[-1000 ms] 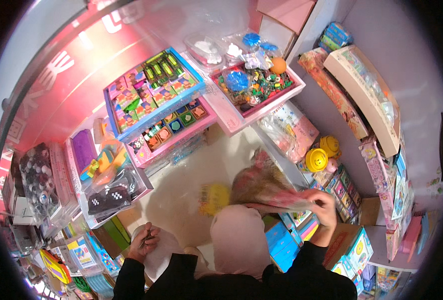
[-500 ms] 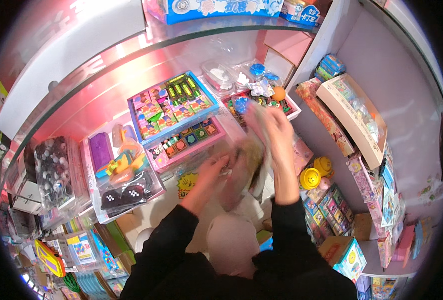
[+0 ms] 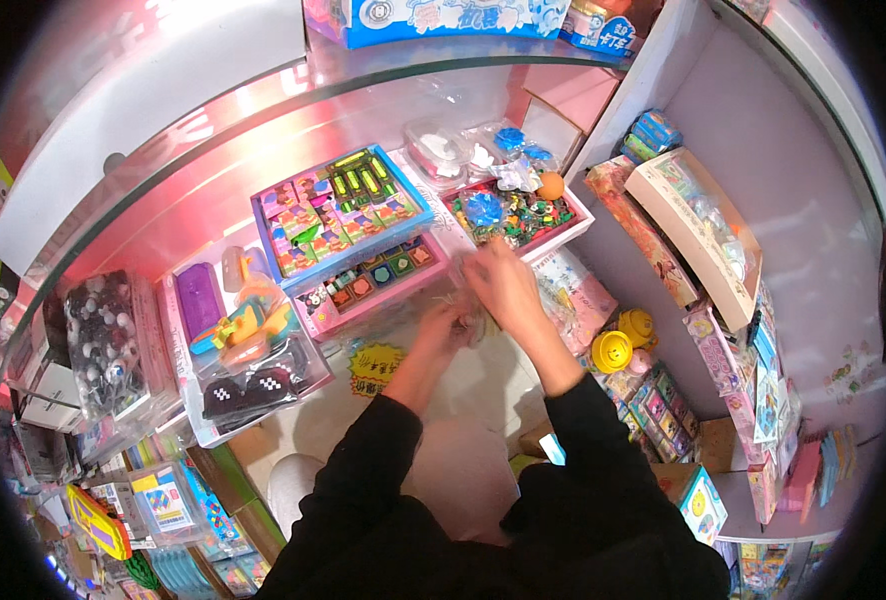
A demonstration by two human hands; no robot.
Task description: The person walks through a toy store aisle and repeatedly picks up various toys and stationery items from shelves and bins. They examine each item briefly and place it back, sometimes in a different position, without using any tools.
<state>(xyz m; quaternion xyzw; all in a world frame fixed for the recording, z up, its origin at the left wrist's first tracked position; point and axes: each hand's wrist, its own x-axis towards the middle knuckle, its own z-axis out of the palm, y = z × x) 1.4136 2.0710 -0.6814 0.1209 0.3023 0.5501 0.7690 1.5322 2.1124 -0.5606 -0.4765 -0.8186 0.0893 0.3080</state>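
My left hand (image 3: 441,328) is closed, fingertips pinched together, in front of the pink box of small stamps (image 3: 383,275). Just to its right and farther in, my right hand (image 3: 503,283) has its fingers bent and pressed together near the corner of a tray of small colourful trinkets (image 3: 543,220). A thin, see-through piece, perhaps plastic film, seems to show between the hands; what the fingers hold is too small to make out. On the stamp box rests a blue-edged box (image 3: 413,212) of small packs and green pieces.
At left stand a tray with dark pixel sunglasses (image 3: 248,393) and a bag of black and white balls (image 3: 103,330). Right of my arms are yellow smiley cups (image 3: 613,350) and an upright cream box (image 3: 698,225). A glass shelf edge (image 3: 363,72) crosses overhead.
The blurred greyish-brown thing between my hands no longer shows there. My right hand has come down and left, and my left hand has shifted slightly right; they are now closer together.
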